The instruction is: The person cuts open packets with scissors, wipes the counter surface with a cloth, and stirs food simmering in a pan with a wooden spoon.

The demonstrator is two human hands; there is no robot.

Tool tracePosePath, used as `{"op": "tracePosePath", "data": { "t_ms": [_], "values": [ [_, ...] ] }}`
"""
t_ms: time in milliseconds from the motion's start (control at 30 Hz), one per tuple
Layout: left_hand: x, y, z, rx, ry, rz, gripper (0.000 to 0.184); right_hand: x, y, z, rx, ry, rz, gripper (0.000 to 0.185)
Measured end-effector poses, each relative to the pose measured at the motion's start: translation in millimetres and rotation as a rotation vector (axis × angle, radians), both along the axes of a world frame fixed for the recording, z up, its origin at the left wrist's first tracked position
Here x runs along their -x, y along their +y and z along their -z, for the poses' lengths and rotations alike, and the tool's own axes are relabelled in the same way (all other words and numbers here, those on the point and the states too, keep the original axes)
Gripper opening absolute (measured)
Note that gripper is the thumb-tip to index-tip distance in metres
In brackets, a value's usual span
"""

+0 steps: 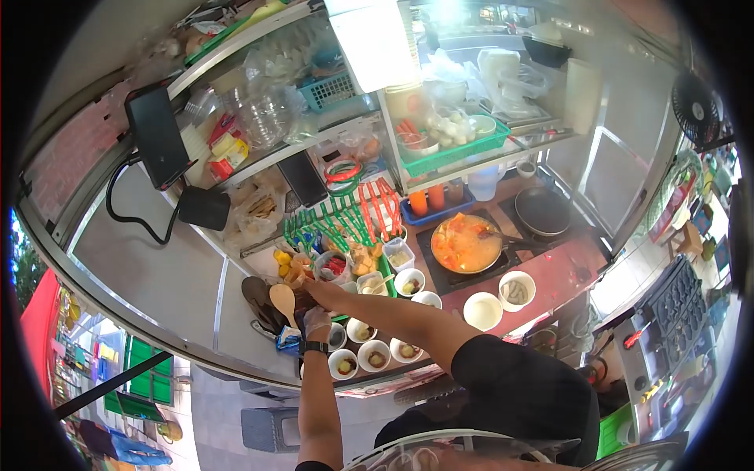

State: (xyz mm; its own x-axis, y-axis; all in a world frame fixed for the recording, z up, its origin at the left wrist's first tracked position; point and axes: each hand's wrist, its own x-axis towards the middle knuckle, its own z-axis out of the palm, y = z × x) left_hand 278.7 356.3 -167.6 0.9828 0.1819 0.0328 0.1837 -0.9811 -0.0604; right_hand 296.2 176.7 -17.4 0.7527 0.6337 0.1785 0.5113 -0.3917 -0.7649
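Observation:
My left hand [316, 320], in a clear glove above a dark wristband, is beside the wooden spoon [283, 302] and a blue packet [289, 340]. Its fingers are too small to make out. My right hand [301, 281] reaches across to the left, by the yellow items and a clear bag of red food [334, 267]; its fingers are hidden among the containers. Several white cups [374, 355] with small portions of food stand right of my left wrist. A white tub with a spoon [372, 284] is beneath my right forearm's upper side.
A pan of orange-red food [466, 244] sits on the stove, with an empty black pan [542, 210] to its right. Two large white tubs [482, 312] stand near the counter's front. Green and red racks [345, 220] are behind. A phone holder [157, 133] hangs at left.

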Motion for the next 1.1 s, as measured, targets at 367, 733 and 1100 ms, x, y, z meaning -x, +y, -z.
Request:
{"op": "tracePosePath", "data": {
  "t_ms": [367, 733, 1100],
  "values": [
    [5, -2, 19, 0.135, -0.087, 0.09, 0.036, -41, 43, 61, 0.092, -0.132, 0.066, 0.064],
    [-16, 10, 25, -0.115, 0.052, 0.055, 0.057, -18, 35, 66, 0.262, -0.693, 0.144, 0.04],
    [44, -27, -74, 0.486, -0.137, -0.031, 0.027, 73, -112, -32, 0.152, -0.3, 0.154, 0.043]
  ]
}}
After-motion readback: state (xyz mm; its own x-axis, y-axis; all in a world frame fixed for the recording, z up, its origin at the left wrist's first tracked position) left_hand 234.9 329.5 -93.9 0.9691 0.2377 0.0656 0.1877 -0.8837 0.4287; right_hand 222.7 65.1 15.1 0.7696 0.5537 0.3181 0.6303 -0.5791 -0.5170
